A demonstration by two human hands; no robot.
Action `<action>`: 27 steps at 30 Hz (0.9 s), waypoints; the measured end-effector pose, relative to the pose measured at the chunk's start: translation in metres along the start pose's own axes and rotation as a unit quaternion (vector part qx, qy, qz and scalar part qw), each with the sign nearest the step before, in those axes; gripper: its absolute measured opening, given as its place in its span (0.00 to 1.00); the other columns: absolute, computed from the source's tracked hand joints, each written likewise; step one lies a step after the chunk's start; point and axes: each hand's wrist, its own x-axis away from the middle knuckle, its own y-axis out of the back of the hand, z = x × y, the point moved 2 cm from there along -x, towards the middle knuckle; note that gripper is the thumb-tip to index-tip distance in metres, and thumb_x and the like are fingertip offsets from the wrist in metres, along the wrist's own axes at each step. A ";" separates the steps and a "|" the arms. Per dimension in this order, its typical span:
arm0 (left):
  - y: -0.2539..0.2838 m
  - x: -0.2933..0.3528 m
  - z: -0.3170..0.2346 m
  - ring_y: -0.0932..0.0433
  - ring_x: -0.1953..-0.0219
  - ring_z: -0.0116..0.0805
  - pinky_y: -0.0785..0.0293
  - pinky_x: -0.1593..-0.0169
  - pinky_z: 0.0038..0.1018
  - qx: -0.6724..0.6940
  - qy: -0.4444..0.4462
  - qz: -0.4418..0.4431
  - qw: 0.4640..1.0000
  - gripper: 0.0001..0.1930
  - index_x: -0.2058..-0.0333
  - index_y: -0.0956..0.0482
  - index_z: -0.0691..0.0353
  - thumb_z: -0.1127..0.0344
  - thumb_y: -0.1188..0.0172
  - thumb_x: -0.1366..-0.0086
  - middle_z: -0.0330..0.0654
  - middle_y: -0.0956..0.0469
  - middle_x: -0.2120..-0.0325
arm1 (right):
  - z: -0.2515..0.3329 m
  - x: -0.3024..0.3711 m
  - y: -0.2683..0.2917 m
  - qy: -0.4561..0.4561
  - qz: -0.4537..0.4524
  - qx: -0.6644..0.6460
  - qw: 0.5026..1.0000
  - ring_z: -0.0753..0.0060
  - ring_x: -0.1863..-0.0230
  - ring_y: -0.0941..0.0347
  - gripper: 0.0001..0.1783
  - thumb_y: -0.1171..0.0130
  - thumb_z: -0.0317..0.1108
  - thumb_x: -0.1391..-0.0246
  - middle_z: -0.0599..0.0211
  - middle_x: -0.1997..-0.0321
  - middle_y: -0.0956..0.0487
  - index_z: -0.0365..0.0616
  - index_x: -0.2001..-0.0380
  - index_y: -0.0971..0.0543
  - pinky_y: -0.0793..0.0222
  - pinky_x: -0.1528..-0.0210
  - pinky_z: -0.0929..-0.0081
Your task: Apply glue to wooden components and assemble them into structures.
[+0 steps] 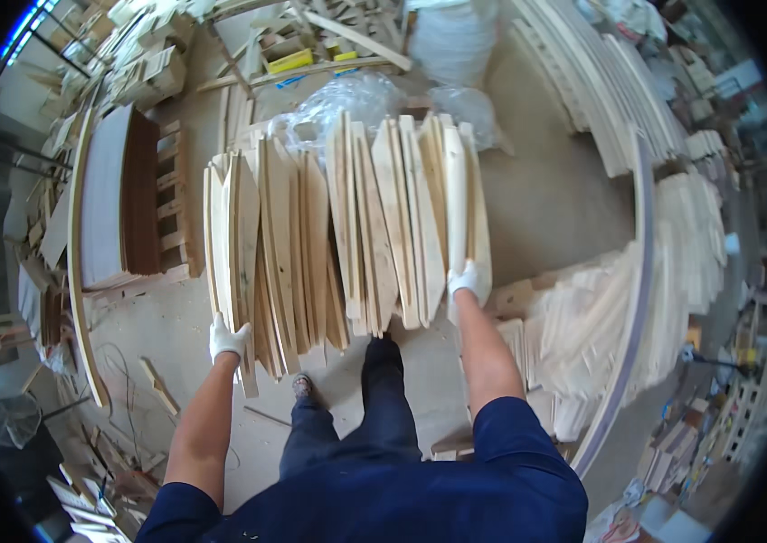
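Observation:
A row of pale wooden boards [293, 235] lies side by side in front of me, their ends pointing toward me and many set on edge. My left hand [228, 340], in a white glove, closes on the near end of a board [237, 244] at the row's left side. At the right side, my right hand [462, 279], also gloved in white, is wrapped round the near end of a light, narrow board [455, 195]. The fingers' undersides are hidden on both hands. Both arms reach forward, well apart.
Clear plastic wrap [343, 104] lies beyond the row. To the left, a stack of brown-edged sheets [121, 195] sits beside a wooden pallet [172, 195]. More boards [619, 317] are piled at right behind a long curved-looking rail [641, 253]. Scrap wood [159, 385] lies on the floor.

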 end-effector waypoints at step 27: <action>0.122 0.129 -0.039 0.25 0.68 0.28 0.26 0.65 0.25 0.541 0.075 0.210 0.811 0.23 0.55 0.28 0.71 0.64 0.31 0.44 0.46 0.23 0.65 | 0.203 0.168 0.083 0.080 0.582 -0.523 0.618 0.56 0.60 0.21 0.30 0.42 0.33 0.50 0.49 0.56 0.22 0.34 0.43 0.31 0.22 0.57 0.64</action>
